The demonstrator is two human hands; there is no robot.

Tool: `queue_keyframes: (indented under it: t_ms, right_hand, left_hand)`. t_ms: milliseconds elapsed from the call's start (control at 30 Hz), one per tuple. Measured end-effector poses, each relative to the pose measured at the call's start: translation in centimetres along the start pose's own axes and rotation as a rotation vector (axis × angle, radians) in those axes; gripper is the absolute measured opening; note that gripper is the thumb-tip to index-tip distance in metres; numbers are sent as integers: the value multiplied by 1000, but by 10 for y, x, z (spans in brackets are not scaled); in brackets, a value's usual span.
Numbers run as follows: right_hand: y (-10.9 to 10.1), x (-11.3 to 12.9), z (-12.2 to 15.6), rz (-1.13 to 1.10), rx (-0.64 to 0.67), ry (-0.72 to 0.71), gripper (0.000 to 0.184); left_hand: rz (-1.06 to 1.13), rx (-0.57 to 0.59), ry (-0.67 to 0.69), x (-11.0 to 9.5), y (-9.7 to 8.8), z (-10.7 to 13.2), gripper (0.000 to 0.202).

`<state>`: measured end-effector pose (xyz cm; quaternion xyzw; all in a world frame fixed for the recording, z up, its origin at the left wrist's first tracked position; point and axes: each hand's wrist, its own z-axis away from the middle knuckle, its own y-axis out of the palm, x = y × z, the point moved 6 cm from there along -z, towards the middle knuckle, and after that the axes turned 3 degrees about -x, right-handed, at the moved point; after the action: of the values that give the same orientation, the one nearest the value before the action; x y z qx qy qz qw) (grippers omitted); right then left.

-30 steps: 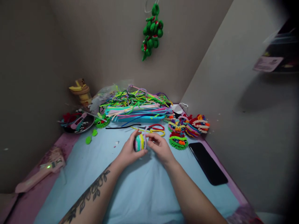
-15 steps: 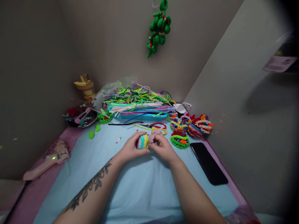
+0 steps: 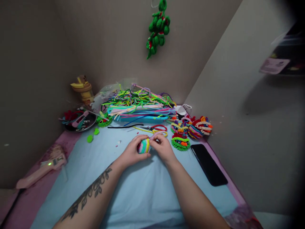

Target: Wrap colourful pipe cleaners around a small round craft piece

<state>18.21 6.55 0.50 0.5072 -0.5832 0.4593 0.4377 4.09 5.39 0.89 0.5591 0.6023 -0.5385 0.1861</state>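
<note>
My left hand is wrapped around a small striped pipe-cleaner piece in turquoise, yellow, pink and dark red. Beside it, my right hand pinches a lilac pipe cleaner against the striped piece's right side. One end of the lilac strand sticks up past the right fingers; the rest is hidden. Just behind the hands lie scissors with red and yellow handles, and a black pipe cleaner.
A blue tray heaped with pipe cleaners stands at the back. Colourful pipe-cleaner figures and a black phone lie right. Left are a pink glue gun, a round metal dish and two green discs. Green figures hang above.
My right hand has brought the lilac pipe cleaner closer against the striped piece, and its strand now lies lower. The whole view has shifted slightly.
</note>
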Motion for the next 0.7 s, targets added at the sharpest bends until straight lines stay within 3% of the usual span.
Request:
queue_keyframes:
  t_ms: [300,433,567,700]
  right_hand:
    - [11,-13,5,-287,82,251,27]
    - [5,-18,3,-449,-91,302,38]
    - [-3,-30,-1,-682,-277,377,40]
    - [-8,-50,-6,-867,-361,468,35]
  left_hand:
    - [-19,-5,-13,5,-1,3,67]
    - [126,-71,-149,12,-2,3,79]
    - [386,-196,-294,28,-3,2,76]
    - [552,-271,-552,41,-1,7,73]
